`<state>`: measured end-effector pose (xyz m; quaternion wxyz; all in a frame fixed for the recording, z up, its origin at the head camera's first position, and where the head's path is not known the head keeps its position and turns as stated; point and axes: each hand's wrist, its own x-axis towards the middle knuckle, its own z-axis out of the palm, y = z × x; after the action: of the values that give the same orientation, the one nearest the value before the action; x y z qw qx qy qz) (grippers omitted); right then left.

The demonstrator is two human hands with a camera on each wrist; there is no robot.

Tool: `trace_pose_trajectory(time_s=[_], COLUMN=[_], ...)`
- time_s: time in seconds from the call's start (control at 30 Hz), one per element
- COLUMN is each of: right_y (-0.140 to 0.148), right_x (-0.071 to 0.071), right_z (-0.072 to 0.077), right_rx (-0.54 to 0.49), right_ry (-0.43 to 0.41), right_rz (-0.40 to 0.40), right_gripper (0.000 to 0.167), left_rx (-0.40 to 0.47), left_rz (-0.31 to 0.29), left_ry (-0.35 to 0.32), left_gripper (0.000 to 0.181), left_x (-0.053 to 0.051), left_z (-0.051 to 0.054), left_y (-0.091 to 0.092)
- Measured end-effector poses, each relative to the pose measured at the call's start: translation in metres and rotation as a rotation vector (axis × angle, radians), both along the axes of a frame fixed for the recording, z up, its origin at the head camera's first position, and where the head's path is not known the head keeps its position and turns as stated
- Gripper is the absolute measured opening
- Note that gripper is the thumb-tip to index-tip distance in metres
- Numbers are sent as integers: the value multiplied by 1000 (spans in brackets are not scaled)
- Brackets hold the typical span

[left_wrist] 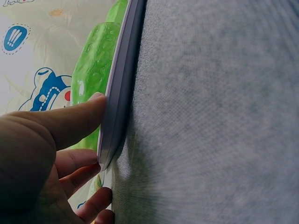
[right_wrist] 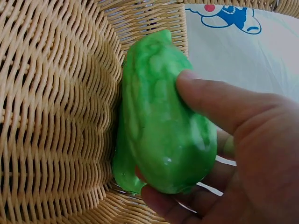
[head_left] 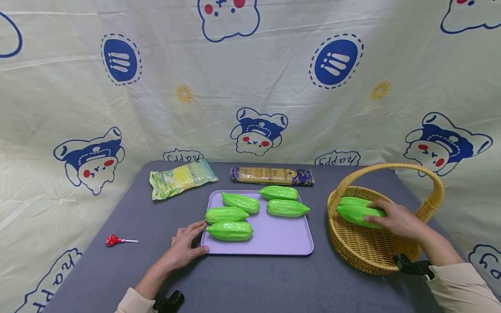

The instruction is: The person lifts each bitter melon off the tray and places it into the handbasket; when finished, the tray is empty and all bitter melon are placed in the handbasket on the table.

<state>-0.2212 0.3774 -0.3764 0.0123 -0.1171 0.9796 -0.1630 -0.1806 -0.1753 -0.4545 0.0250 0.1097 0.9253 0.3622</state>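
Note:
My right hand (head_left: 397,219) grips a green bitter melon (right_wrist: 168,121) inside the wicker basket (head_left: 354,256), thumb on one side and fingers beneath. Another bitter melon (right_wrist: 124,172) lies behind it against the basket wall, mostly hidden. On the left, my left hand (head_left: 185,246) touches the near left corner of a lilac tray (head_left: 278,237). Its thumb rests on the rim and the fingers lie fairly straight along the side. Several bitter melons (head_left: 229,231) lie on the tray, three toward its left and two at the far right.
Behind the tray lie a yellow-green packet (head_left: 182,178) and a long gold-and-blue package (head_left: 272,176). A red lollipop (head_left: 113,240) is at the left of the grey table (head_left: 254,282). The basket's tall handle (head_left: 391,166) arches above its bowl. A printed curtain (head_left: 274,87) hangs behind.

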Motion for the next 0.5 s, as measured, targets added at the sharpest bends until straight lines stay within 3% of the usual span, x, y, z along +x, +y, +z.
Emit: trace_pose_trajectory(time_s=[0.5], right_y=[3], right_x=[-4], right_z=[-8], right_rx=[5], right_ry=[-48], right_rz=[32], right_gripper=[54], left_rx=[-3], left_rz=[1], left_ry=[-11], left_gripper=[64], left_x=[1], left_z=[2], left_y=[0])
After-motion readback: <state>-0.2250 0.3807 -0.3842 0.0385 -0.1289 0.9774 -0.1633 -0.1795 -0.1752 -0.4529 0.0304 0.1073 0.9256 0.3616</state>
